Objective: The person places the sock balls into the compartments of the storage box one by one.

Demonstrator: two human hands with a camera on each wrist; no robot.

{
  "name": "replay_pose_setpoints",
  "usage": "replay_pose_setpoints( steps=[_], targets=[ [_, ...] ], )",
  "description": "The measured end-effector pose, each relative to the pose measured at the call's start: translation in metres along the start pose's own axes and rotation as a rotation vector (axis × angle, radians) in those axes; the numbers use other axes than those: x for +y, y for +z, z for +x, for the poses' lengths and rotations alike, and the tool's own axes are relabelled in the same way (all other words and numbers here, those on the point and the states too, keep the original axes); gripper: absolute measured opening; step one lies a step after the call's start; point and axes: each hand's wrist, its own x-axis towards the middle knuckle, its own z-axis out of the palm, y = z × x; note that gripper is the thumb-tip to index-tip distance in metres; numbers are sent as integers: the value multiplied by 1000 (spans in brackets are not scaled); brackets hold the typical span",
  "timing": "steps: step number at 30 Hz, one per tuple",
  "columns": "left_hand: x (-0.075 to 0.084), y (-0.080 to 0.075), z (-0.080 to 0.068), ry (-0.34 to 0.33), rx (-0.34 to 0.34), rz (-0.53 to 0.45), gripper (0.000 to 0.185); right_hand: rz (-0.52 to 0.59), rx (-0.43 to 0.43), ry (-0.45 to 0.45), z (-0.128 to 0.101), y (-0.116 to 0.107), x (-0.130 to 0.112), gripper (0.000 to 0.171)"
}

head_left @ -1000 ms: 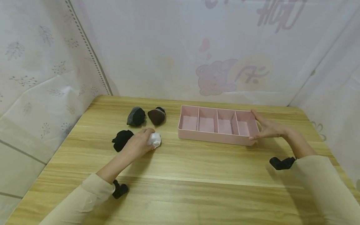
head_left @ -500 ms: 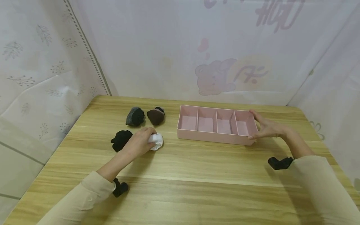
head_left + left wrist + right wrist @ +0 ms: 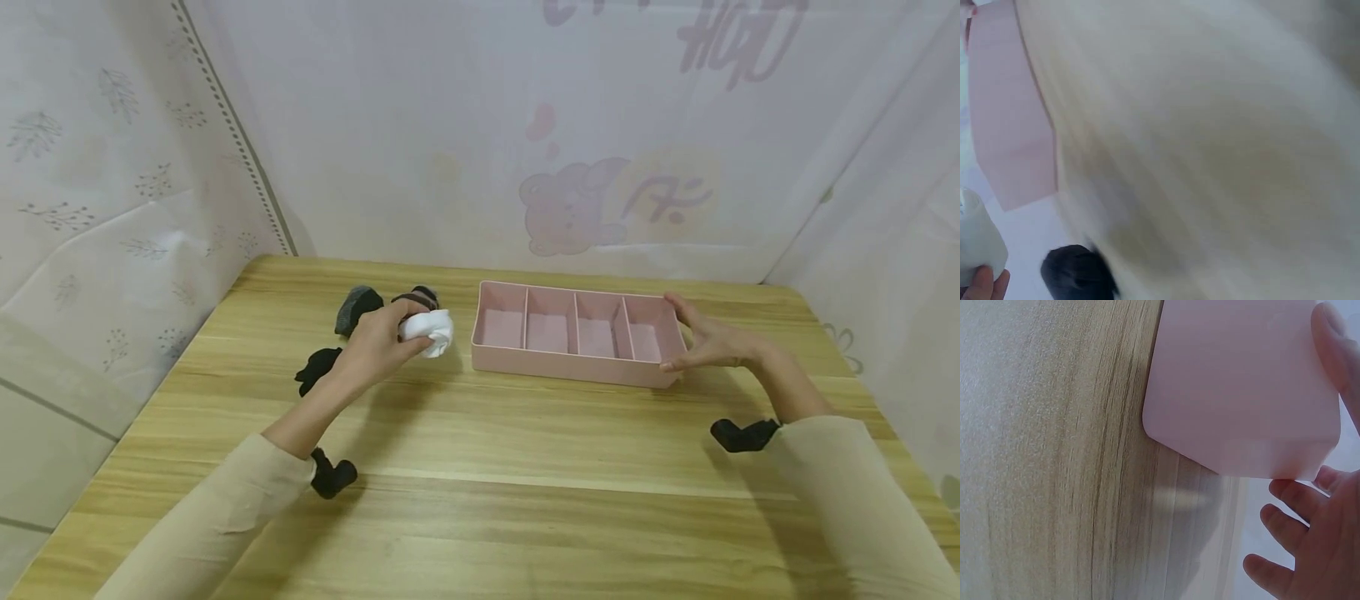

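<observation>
My left hand (image 3: 378,348) grips a balled white sock (image 3: 431,332) and holds it above the table, just left of the pink divided tray (image 3: 570,367). The left wrist view is blurred. It shows the white sock (image 3: 979,240) at a fingertip (image 3: 988,284), the pink tray (image 3: 1010,125) and a dark sock (image 3: 1075,272). My right hand (image 3: 708,342) holds the tray's right end, thumb on the near corner and fingers on the far corner. In the right wrist view the thumb (image 3: 1335,344) lies on the pink tray (image 3: 1241,387).
A grey-black sock ball (image 3: 354,304), a brown one (image 3: 420,295) and a black one (image 3: 315,367) lie on the wooden table (image 3: 525,467) left of the tray. All of the tray's compartments are bare. Curtains close in the back and both sides.
My left hand has lifted the white sock off the table and carried it up and to the right, toward the tray. The right hand stays on the tray's end.
</observation>
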Motion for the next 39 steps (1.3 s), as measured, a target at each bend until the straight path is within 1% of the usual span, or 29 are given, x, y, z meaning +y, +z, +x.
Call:
replay_pose_setpoints(
  steps=[4, 9, 15, 20, 27, 30, 34, 39],
  targets=[
    [9, 1, 14, -2, 22, -36, 37, -11, 6, 1, 0, 0, -1, 117],
    [19, 9, 31, -12, 5, -81, 36, -6, 12, -3, 1, 0, 2, 117],
    [28, 23, 49, 37, -37, -105, 38, 19, 19, -23, 2, 2, 9, 117],
    [34, 29, 59, 66, -64, -81, 36, 53, 19, -54, 4, 2, 14, 116],
    [38, 38, 69, 85, -113, -6, 35, 118, -6, -75, 5, 2, 15, 113],
    [40, 44, 73, 116, -131, 66, 36, 140, -15, -71, 5, 2, 15, 112],
    [43, 51, 77, 181, -142, 179, 37, 160, -22, -56, 4, 3, 14, 112],
    [41, 60, 79, 225, -138, 252, 36, 167, -16, -62, 4, 4, 15, 111]
  ],
)
